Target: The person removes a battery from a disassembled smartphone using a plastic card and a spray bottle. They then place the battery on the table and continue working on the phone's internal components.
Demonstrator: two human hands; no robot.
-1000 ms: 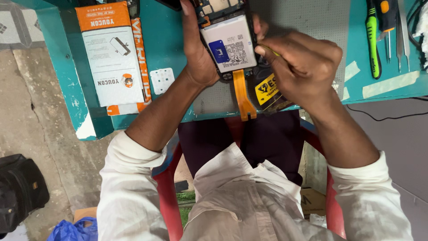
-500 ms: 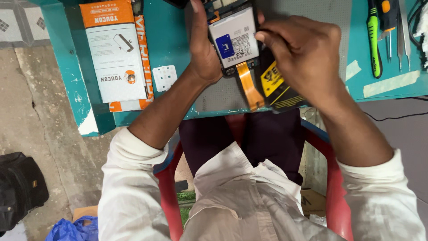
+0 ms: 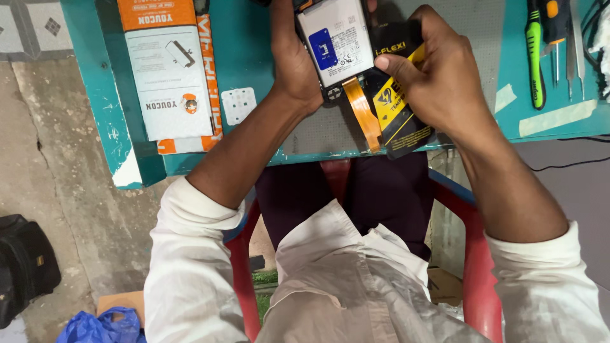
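My left hand (image 3: 295, 60) grips an opened phone (image 3: 335, 47) from its left side; the phone's white battery with a blue label faces up. An orange flex ribbon (image 3: 365, 114) hangs from the phone's lower edge. My right hand (image 3: 445, 79) pinches the right edge of the phone and lies over a black and yellow packet (image 3: 397, 117) on the grey work mat (image 3: 318, 130). Both hands are over the teal table (image 3: 254, 57).
An orange and white box (image 3: 168, 76) lies at the table's left, a small white square part (image 3: 234, 105) beside it. A green-handled screwdriver (image 3: 535, 54) and tweezers (image 3: 575, 44) lie at the right. A black bag (image 3: 25, 263) and blue plastic bag (image 3: 95, 324) sit on the floor. I sit on a red chair (image 3: 473, 254).
The view has shifted so the phone and hands sit higher in the frame. My right hand's fingers moved up from the packet to the phone's right edge.
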